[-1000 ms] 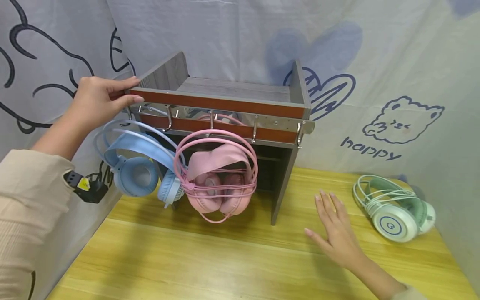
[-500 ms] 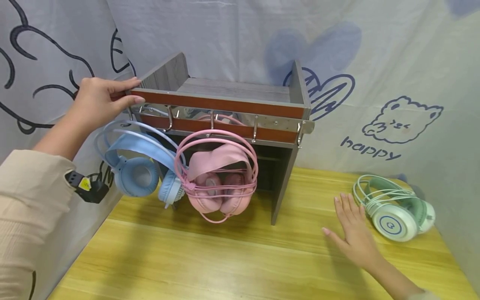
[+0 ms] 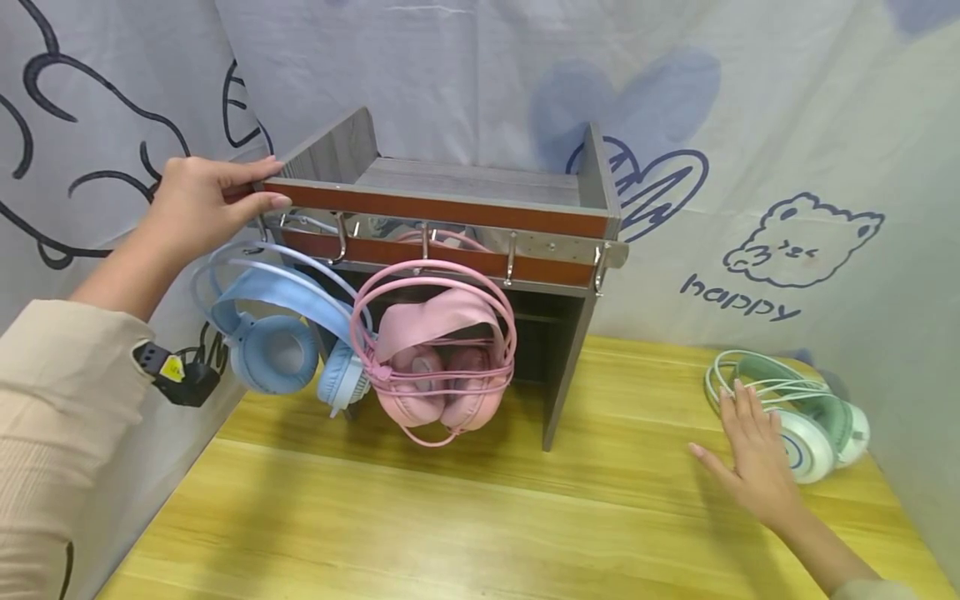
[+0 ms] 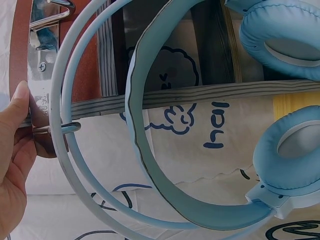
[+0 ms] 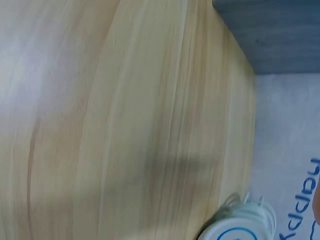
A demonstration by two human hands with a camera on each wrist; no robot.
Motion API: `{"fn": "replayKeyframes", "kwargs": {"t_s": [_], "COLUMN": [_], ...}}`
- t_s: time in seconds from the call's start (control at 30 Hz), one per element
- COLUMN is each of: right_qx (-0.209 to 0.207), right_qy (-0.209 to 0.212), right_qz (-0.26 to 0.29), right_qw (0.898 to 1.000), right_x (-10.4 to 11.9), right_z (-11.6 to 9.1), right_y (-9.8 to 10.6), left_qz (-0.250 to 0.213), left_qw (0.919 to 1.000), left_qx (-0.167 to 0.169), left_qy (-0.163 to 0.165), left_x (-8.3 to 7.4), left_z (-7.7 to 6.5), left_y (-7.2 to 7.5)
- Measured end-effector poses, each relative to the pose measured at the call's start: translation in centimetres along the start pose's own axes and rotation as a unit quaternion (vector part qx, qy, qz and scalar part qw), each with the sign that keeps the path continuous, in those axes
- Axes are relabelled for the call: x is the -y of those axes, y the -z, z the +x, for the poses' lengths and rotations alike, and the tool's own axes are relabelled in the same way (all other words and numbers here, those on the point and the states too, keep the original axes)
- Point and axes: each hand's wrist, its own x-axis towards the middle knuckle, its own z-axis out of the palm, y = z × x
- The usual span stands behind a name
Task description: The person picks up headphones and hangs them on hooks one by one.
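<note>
My left hand (image 3: 198,200) grips the front left corner of a grey wooden shelf (image 3: 465,208), thumb against its red-brown front strip. Blue headphones (image 3: 281,350) hang below that hand; in the left wrist view a metal hook (image 4: 72,127) carries their outer headband. Beside them, pink headphones (image 3: 405,333) with their cable wound around them hang from another hook. At the right, my right hand (image 3: 753,462) hovers with fingers extended, partly covering white-and-green headphones (image 3: 821,450) on the table. Whether it touches them cannot be told. In the right wrist view these headphones (image 5: 237,231) show only at the bottom edge.
A metal rail (image 3: 551,244) with several hooks runs along the shelf's front; its right-hand hooks (image 3: 512,258) bear nothing. The shelf stands on a yellow wood-grain table (image 3: 465,533). White printed cloth (image 3: 750,167) encloses the back and sides.
My right hand has moved right across the table, from beside the shelf to the white-and-green headphones. The left hand keeps its grip on the shelf corner, and the hanging headphones stay put.
</note>
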Motion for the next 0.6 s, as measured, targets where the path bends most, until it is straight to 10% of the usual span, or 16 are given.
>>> {"fn": "replayKeyframes", "kwargs": {"t_s": [0.6], "right_qx": [-0.017], "right_qy": [-0.026], "right_qz": [-0.03], "right_qw": [0.999], "right_x": [-4.0], "right_z": [-1.1], "right_y": [0.6], "left_qz": [0.001], "left_qw": [1.0], "left_qx": [-0.002], "left_qy": [0.005], "left_x": [0.0], "left_z": [0.0], "left_y": [-0.1]}}
